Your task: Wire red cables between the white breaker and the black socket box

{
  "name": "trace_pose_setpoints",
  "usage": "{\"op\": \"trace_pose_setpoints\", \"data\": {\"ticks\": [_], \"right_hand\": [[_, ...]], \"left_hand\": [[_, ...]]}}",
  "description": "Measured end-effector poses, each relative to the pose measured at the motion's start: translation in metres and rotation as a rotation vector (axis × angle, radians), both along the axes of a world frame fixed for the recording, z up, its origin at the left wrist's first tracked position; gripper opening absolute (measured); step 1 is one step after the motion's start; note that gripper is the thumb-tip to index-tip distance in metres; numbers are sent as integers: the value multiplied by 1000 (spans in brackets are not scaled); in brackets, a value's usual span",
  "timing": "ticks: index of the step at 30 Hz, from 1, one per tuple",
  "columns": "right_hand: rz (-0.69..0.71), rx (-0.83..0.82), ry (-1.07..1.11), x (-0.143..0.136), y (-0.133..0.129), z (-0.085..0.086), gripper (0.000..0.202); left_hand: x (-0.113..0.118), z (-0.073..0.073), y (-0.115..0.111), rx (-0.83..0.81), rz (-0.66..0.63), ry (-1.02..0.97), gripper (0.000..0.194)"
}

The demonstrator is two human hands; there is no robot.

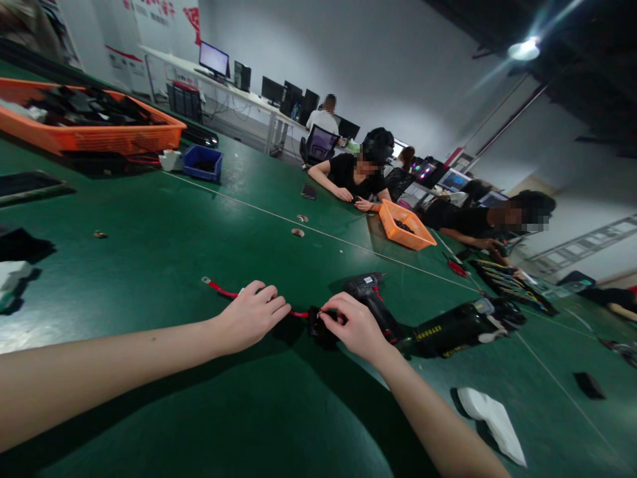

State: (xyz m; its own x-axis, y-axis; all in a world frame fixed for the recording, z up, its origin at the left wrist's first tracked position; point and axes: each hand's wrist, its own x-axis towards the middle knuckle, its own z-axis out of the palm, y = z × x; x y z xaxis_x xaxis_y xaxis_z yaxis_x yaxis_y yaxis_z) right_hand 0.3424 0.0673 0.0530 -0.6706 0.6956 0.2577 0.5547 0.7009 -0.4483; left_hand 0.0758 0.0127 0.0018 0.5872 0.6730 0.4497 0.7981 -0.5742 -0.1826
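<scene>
We press our left hand (251, 313) closed over the red wire (219, 289) on the green surface (164, 245); our right hand (351, 325) pinches the small black part (314, 325) at the wire's other end, between both hands.

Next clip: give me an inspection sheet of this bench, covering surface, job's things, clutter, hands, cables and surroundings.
Surface: green table with thin pale lines across it.
Job's things: red wire with a metal end lug, running into a small black part.
Clutter: cordless screwdriver, black-and-yellow tool, white piece, orange tray, blue bin, small orange basket.
Hands: left hand presses on the wire; right hand pinches the black part.
Cables: coloured wires lie far right.
Surroundings: two seated people opposite, a third at a desk with monitors behind.
</scene>
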Motion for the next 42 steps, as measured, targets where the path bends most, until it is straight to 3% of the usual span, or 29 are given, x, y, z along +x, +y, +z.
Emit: {"op": "trace_pose_setpoints", "data": {"ticks": [20, 42], "right_hand": [[21, -92, 14, 4, 8, -3, 8], [55, 148, -79, 0, 6, -7, 1]], "left_hand": [[0, 1, 0, -23, 0, 5, 28], [1, 3, 0, -11, -3, -4, 25]]}}
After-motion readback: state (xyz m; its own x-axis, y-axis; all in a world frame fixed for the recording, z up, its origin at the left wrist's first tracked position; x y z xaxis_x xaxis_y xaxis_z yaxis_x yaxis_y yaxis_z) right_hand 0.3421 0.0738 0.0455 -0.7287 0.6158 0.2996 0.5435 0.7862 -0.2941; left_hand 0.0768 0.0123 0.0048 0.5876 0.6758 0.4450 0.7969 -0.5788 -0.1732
